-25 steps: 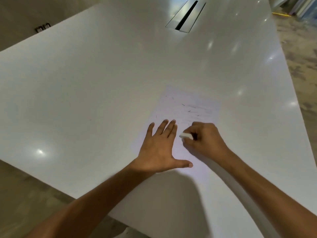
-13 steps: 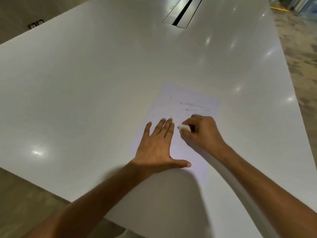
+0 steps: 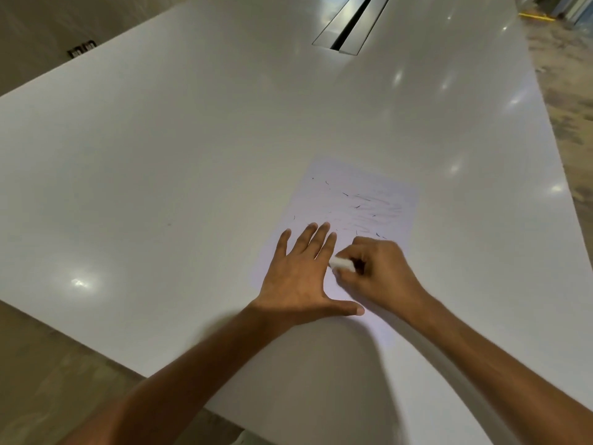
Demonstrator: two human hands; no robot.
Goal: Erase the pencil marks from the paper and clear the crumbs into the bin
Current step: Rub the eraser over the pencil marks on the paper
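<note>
Paper [image 3: 359,200] lies flat on the white table [image 3: 160,155], near the person's edge and a little right of the middle. The left hand [image 3: 301,277] is spread open, palm down, pinning the sheet's near left part. The right hand [image 3: 375,274] is closed round a small white eraser [image 3: 341,264], whose free end pokes out towards the left fingers, close to them; I'd judge it is pressed to the sheet, though the contact itself is hidden under the hand.

As for progress, I'd put the job at partway. Faint smudged streaks run across the far right part of the sheet, looking like lines already rubbed pale. Short dark flecks [image 3: 345,194] are scattered over the far half; whether they are leftover pencil strokes or eraser crumbs I cannot tell. Either way they are left to deal with, and nothing has been swept off the sheet yet.

No bin shows anywhere. The only opening in sight is a dark slot [image 3: 351,22] set in the far end of the table, well apart from the sheet, and its inside cannot be seen.
</note>
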